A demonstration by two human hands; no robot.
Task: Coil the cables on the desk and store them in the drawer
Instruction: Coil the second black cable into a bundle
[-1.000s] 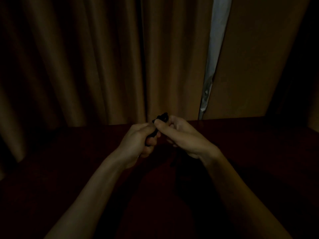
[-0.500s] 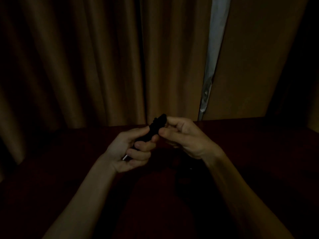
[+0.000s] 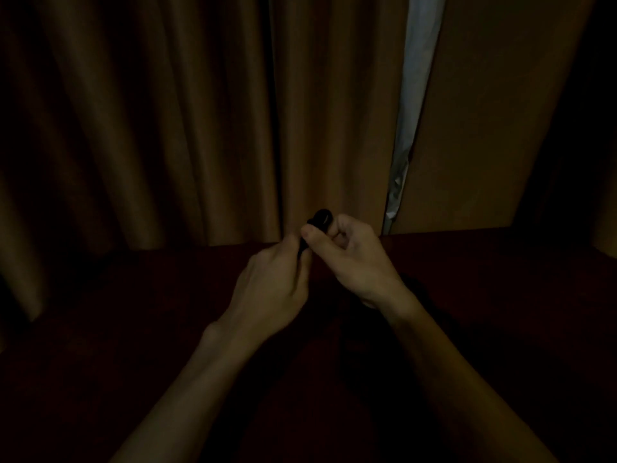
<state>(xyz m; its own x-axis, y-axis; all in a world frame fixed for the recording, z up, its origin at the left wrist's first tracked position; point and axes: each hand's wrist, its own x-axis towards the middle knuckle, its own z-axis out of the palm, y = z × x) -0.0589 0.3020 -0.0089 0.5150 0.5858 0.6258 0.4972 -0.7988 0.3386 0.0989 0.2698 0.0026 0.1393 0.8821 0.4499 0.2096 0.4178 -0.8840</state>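
Overall: dim shot; both hands meet over dark counter (image 3: 127,329), near its far edge.
Left grip (image 3: 270,285): fingers curled, closed round lower part of black cable (image 3: 322,217).
Right grip (image 3: 357,262): thumb & fingers pinch cable's top end.
Cable: small dark bundle, prob. coiled, held btwn both grips above counter; mostly hidden.
Backdrop: brown curtain (image 3: 167,128) w/ pale strip (image 3: 417,95) at gap.
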